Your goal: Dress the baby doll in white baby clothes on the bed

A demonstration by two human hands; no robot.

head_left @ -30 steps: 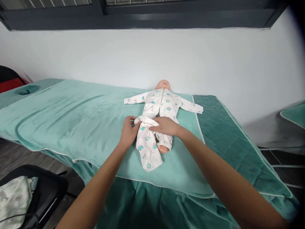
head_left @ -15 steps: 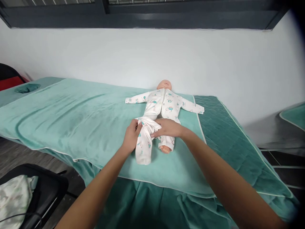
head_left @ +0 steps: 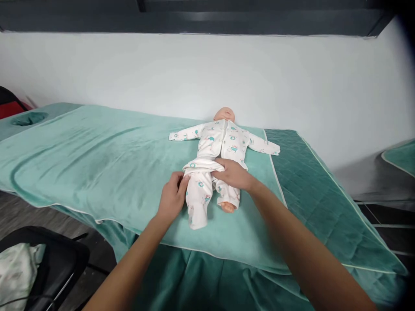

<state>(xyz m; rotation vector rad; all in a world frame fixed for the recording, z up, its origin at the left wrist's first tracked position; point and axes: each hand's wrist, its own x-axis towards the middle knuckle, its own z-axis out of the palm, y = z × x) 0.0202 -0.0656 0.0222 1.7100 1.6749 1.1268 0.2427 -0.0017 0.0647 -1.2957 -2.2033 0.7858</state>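
Note:
A baby doll [head_left: 224, 114] lies on its back on a green sheet, arms spread, in a white patterned jacket [head_left: 210, 140]. White patterned trousers [head_left: 198, 194] cover its legs, with the waistband bunched at the thighs. My left hand [head_left: 172, 194] pinches the trousers' outer edge on the left side. My right hand [head_left: 234, 172] grips the bunched waistband near the middle, its fingertips partly under the cloth. One doll foot [head_left: 228, 207] sticks out of the right trouser leg; the other foot is hidden in the left leg.
The green sheet [head_left: 97, 151] covers a long bed against a white wall. A darker quilted cover [head_left: 311, 185] lies at the right. A black chair [head_left: 61, 263] with a patterned cloth [head_left: 16, 270] stands at the lower left. A red and black object is at the far left.
The left trouser leg has straightened and its waistband lies more evenly across the thighs. My left hand has moved slightly down and left. The view has shifted a little.

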